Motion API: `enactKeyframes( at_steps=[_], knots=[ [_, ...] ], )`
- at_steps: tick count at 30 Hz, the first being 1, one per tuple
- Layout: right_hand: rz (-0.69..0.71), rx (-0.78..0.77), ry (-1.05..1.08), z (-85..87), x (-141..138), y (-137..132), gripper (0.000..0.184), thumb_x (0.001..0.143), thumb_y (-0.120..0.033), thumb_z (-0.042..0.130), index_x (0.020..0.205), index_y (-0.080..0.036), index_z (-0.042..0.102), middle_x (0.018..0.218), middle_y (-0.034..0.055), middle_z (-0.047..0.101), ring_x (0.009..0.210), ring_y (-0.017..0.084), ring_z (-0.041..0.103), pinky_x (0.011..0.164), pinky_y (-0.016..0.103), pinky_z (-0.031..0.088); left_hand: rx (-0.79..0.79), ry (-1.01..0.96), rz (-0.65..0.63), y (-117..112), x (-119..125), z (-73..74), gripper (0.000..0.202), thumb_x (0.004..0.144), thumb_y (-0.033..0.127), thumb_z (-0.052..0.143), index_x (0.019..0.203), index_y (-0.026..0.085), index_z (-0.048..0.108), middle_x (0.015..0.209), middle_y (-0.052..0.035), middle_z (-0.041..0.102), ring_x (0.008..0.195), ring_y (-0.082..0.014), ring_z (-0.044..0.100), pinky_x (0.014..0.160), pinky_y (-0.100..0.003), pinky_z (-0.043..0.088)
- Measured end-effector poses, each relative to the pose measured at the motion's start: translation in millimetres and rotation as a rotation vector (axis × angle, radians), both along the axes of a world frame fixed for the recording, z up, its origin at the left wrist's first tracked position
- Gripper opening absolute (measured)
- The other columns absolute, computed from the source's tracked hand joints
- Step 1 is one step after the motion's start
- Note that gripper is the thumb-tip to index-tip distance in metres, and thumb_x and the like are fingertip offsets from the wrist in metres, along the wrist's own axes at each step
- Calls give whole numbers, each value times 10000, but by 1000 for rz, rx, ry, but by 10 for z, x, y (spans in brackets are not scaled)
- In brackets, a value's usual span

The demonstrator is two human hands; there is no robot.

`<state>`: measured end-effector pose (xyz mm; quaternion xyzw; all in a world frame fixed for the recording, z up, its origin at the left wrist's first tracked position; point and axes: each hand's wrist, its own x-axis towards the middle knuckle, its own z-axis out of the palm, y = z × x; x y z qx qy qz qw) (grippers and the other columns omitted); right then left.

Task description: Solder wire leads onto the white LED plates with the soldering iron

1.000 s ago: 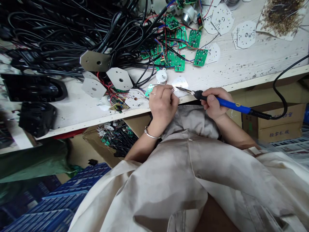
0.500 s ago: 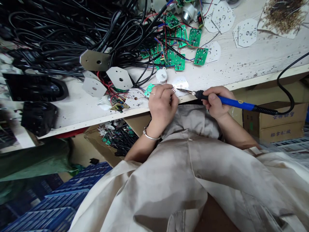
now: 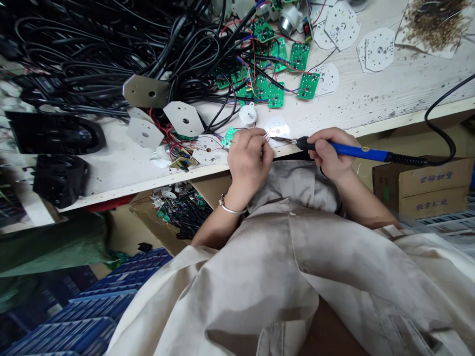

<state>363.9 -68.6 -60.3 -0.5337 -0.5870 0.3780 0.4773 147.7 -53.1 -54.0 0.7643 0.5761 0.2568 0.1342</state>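
Observation:
My right hand point(image 3: 332, 155) is closed around the blue handle of a soldering iron point(image 3: 365, 152). The iron's tip points left and reaches thin wire ends point(image 3: 266, 135) at my left fingertips; whether it touches them is too small to tell. Those wires are pinched in my left hand point(image 3: 249, 154), which rests at the bench's front edge. Just behind the tip lies a white octagonal LED board point(image 3: 279, 127), partly covered. Left of my left hand are a small green circuit board point(image 3: 229, 137) and another white board point(image 3: 208, 150). A round white buzzer-like part point(image 3: 248, 114) sits behind my knuckles.
Black cables point(image 3: 122, 54) fill the bench's left and back. Several wired green boards point(image 3: 298, 57) lie behind my hands, with white LED boards point(image 3: 380, 49) farther right. The iron's cord point(image 3: 441, 106) loops at right. Below the bench stands an open carton point(image 3: 148, 217) of parts.
The soldering iron's handle has tilted slightly upward at its rear, and my right hand has shifted a little up and left. My left hand has barely moved.

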Motion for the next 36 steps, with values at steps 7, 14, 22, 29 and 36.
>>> enactKeyframes(
  at_steps=[7,14,22,29,36],
  knots=[
    [-66,12,207,44,-75,39,378,939,-599,586,872,-235,664,527,-79,540,356,43,414,355,189,365,57,-9,-17,2,-7,-14,78,904,158,553,884,225,587,1066,-48,735,1017,-221,633,936,-410,493],
    [-215,57,440,-34,-136,66,330,917,-613,609,878,-288,654,474,-111,463,305,56,378,315,199,340,43,-25,-37,9,-15,-7,84,917,161,543,871,218,584,1073,-56,731,1023,-218,638,939,-405,495],
    [-217,169,440,-17,-114,82,235,933,-528,606,898,-309,684,465,-115,496,318,61,441,365,194,413,62,80,-65,6,14,1,101,949,194,516,911,209,608,1079,-67,725,1016,-215,626,935,-386,496],
    [-233,268,464,-9,-144,119,210,949,-467,582,894,-294,688,466,-106,502,318,69,443,366,202,397,144,314,-147,15,-163,36,256,1019,267,452,878,193,652,962,-84,727,902,-227,604,819,-391,438],
    [-295,278,421,-51,-144,109,185,944,-502,569,957,-352,676,505,-119,560,307,103,471,335,252,425,210,423,-271,74,-812,61,178,997,290,530,941,222,685,1015,-67,754,887,-221,614,848,-450,416]
  ],
)
